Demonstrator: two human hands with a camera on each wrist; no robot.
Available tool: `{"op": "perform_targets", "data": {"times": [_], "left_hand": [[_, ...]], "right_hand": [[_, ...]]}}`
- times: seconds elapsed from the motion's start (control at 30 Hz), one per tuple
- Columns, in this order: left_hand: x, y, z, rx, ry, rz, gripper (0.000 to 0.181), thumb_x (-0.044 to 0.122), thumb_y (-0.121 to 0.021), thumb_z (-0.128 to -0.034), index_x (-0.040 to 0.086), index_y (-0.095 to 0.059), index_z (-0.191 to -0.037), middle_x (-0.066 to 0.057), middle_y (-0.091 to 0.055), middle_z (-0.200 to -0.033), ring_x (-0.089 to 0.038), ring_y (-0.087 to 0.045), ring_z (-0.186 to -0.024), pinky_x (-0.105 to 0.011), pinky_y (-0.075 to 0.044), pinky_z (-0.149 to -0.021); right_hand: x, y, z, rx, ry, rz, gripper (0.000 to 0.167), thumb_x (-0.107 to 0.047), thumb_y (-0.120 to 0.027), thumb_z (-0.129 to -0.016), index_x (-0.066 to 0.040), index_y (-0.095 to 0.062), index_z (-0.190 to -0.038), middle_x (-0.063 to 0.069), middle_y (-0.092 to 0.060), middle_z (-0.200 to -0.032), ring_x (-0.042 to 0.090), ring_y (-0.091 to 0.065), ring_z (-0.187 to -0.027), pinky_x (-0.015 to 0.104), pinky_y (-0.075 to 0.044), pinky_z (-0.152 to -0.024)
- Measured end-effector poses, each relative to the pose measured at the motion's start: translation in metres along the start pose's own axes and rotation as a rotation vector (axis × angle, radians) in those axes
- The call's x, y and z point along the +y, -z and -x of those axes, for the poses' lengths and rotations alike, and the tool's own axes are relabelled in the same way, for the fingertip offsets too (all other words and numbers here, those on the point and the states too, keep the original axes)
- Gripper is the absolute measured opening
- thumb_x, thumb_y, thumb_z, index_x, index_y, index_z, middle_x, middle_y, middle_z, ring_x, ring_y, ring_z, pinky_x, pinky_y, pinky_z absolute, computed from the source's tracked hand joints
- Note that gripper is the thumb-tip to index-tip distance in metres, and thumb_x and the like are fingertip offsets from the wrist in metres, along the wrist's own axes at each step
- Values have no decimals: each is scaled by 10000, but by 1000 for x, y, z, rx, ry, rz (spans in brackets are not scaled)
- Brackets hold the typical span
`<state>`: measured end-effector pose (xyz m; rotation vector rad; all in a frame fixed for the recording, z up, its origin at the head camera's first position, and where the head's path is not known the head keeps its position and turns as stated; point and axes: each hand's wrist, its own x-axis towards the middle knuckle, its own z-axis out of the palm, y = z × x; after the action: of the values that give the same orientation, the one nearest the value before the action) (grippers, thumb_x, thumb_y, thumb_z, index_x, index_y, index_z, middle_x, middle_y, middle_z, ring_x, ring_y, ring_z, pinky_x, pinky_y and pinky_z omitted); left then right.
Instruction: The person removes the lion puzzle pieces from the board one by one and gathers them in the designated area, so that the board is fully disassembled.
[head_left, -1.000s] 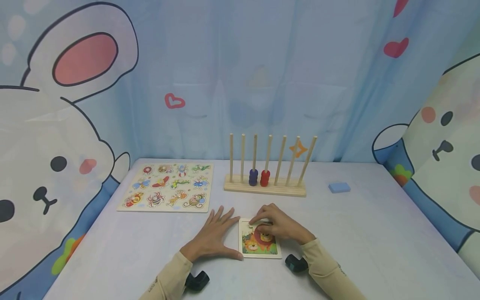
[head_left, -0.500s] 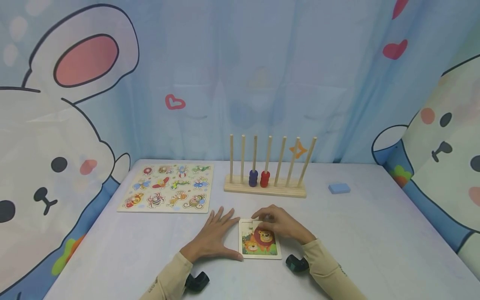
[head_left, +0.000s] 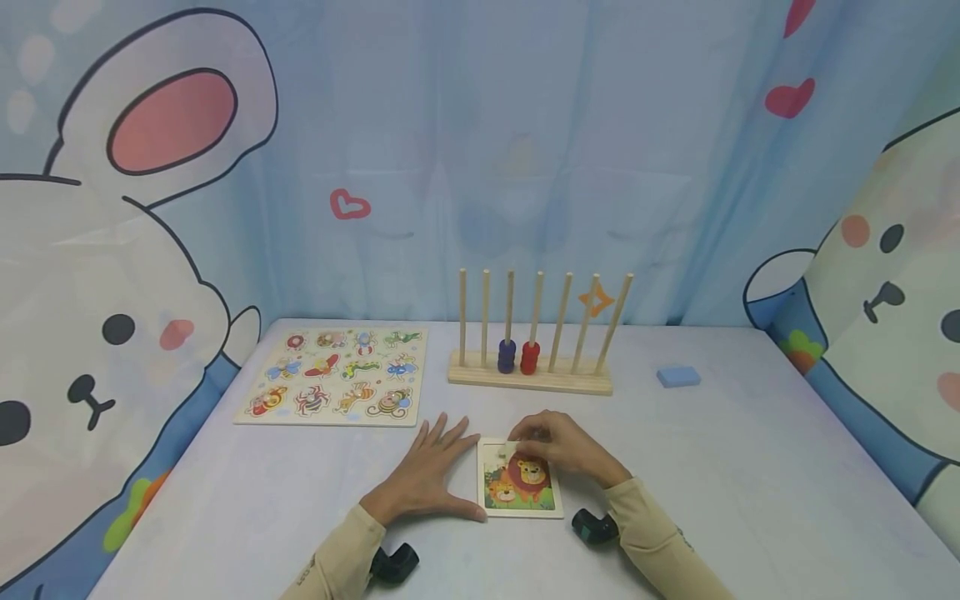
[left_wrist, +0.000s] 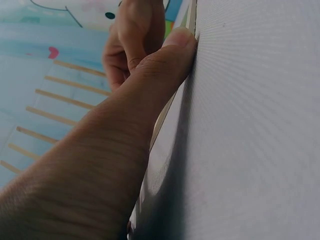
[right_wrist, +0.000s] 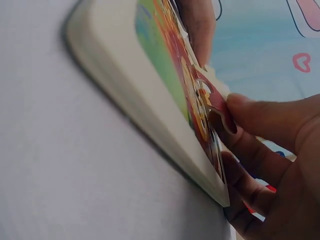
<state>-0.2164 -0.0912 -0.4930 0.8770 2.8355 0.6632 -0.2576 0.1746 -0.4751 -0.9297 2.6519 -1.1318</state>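
A small framed lion puzzle point(head_left: 521, 504) lies on the table between the hands. My left hand point(head_left: 431, 475) rests palm down at its left side, fingers spread, with thumb and a fingertip touching the frame's left edge. Over the puzzle's upper right part, my right hand point(head_left: 562, 446) pinches a puzzle piece. The right wrist view shows that piece point(right_wrist: 218, 102), cream and dark red, held tilted between thumb and fingers just above the picture. In the left wrist view the left thumb point(left_wrist: 177, 42) presses on the frame's edge.
A wooden peg stand point(head_left: 531, 379) with blue and red beads stands behind the puzzle. An insect picture board point(head_left: 333, 375) lies at the back left, and a light blue block point(head_left: 678, 376) at the back right. A printed curtain point(head_left: 480, 167) hangs behind the table.
My right hand has shifted slightly right over the puzzle's upper part, and its fingers have lifted and tilted the piece. The left hand has stayed in place.
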Motion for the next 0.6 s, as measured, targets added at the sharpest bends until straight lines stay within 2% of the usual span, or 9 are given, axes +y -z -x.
{"op": "perform_targets", "data": {"times": [0.4,0.6], "left_hand": [[-2,-1,0,-1,-9,2,1062,745,-695,-641,222,-345,-1497,-23,-168,-1604,-319,-18,-1476,-534,1,-1186],[-2,-2,0,2,-3,2,1068,752,-694,-631,231,-346,-1496,-15,-170,-1604,-312,-14,-1477,-530,4,-1187]], "right_hand": [[-1,0,-1,18,-51,-14,108,-124,-646,-915,-120,-726,-988,-65,-690,-873,76,-581,-826,279,-499,-803],[6,23,10,52,-40,-91,153,-165,-631,-934,-75,-717,-1023,22,-710,-956,104,-625,-860,264,-530,-764]]}}
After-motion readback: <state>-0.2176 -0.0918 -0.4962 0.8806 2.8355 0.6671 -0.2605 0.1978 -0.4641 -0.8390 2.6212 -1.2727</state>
